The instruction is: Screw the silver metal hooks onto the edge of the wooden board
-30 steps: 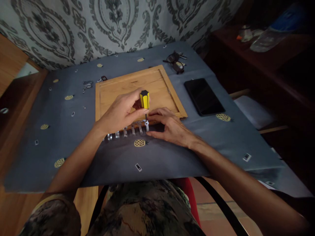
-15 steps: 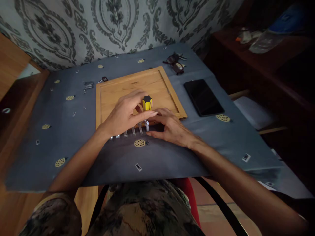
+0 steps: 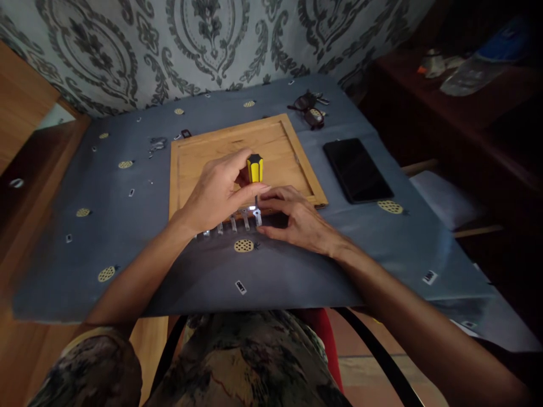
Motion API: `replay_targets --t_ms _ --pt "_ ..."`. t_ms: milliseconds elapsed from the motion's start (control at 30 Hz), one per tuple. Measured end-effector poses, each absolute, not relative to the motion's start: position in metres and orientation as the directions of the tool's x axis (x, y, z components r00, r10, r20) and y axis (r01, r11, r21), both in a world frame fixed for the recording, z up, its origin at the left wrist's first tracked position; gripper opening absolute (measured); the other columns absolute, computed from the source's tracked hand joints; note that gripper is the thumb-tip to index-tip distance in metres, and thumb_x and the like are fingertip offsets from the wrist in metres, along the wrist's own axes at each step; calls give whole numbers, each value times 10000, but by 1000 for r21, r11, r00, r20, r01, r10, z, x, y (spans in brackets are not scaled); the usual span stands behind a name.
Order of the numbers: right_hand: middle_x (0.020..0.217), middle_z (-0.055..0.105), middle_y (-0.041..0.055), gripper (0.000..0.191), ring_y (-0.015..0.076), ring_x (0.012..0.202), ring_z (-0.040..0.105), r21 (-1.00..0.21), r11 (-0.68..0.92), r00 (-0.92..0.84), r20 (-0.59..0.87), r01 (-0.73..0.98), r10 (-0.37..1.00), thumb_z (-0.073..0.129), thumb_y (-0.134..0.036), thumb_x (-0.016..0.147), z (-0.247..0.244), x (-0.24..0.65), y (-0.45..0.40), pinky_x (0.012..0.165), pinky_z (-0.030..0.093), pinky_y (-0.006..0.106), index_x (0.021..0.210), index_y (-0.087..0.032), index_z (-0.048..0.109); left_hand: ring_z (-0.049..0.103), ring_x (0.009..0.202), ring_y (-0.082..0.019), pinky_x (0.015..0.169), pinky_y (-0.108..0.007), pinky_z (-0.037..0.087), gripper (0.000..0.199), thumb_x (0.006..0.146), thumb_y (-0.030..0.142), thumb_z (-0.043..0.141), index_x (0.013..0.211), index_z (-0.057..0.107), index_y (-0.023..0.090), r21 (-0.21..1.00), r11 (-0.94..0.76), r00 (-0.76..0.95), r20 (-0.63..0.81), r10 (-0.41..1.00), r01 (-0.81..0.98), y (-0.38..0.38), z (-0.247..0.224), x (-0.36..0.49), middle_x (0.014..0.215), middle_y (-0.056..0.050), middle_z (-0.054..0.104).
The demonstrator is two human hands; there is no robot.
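My left hand [image 3: 218, 183] is wrapped round the yellow and black handle of a screwdriver [image 3: 255, 168], which stands upright. Its shaft points down at the last of several small shiny metal hooks [image 3: 258, 217] lined up along the near edge of a framed wooden panel [image 3: 212, 144]. At that end of the row my right hand [image 3: 292, 217] curls its fingers over the panel edge, with the thumb against the lower end of the hook. The left hand hides part of the row.
Sunglasses [image 3: 309, 110] lie behind the panel and a black phone [image 3: 358, 170] to its right. Small metal pieces [image 3: 157, 144] are at the left on the blue pineapple-print tablecloth [image 3: 186, 282]. A plastic bottle [image 3: 470, 73] lies on the dark furniture at the right.
The screwdriver handle is more upright, and its shaft now shows above the end hook. Both hands keep nearly the same place; the view has shifted slightly.
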State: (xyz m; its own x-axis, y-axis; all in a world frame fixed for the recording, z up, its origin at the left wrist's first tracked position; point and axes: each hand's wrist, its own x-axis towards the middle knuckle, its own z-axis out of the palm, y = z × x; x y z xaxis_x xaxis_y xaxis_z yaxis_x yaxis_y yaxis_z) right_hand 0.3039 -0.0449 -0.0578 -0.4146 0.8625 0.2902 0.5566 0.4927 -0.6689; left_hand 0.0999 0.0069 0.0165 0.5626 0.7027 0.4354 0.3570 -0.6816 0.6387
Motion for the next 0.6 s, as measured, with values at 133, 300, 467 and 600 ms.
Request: replay_targets --t_ms 133,300,467,600 --pt "1189 687 90 331 317 1167 604 -663 507 -418 306 551 855 779 -352 818 -60 304 -44 1026 492 558 1135 -262 745 638 777 -169 741 -346 571 179 880 306 701 971 584 205 618 -694 580 430 692 370 7 18 98 852 -11 643" --pt "1190 676 111 341 318 1168 600 -648 522 -430 314 556 847 765 -357 827 -61 305 -43 1010 506 534 1143 -230 739 656 822 -176 771 -344 564 195 884 285 672 1029 584 189 641 -684 604 405 686 347 8 20 97 925 -32 678" --pt "1194 671 103 329 319 1168 596 -648 519 -435 304 558 848 767 -349 824 -61 306 -43 1005 509 535 1139 -256 744 674 839 -179 791 -340 566 186 889 280 648 1038 576 195 651 -681 633 381 675 335 11 21 96 948 -30 696" --pt "1197 672 91 329 320 1170 597 -648 521 -437 306 556 846 766 -352 824 -61 306 -43 1006 506 549 1144 -277 741 666 804 -174 758 -338 563 170 895 284 633 1031 573 203 649 -691 665 367 650 318 13 22 95 939 -29 697"
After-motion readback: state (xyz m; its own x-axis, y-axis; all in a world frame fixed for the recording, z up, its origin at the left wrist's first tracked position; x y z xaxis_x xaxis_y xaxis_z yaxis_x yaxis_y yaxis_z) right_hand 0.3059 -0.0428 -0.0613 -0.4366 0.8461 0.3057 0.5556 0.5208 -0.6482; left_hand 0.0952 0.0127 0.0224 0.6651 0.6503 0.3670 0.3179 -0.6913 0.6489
